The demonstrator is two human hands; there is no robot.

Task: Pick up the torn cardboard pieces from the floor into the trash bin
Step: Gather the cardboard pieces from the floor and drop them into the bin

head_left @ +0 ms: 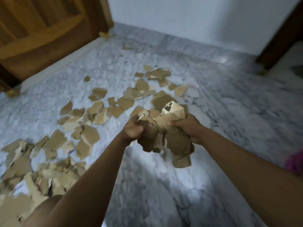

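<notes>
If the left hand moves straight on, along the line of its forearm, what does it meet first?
The left hand grips the cardboard bundle, so that comes first; past it, probably the torn cardboard pieces on the floor, though depth is unclear.

Pink thing (295,163) cut by right edge, lower-left cardboard pieces (24,185) blurred

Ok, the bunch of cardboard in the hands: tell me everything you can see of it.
The bunch of cardboard is a crumpled wad of brown torn pieces with ragged edges, a paler scrap sticking up at its top. It is held in the air above the marble floor, the left hand gripping its left side and the right hand its right. A longer piece hangs down at its lower right.
</notes>
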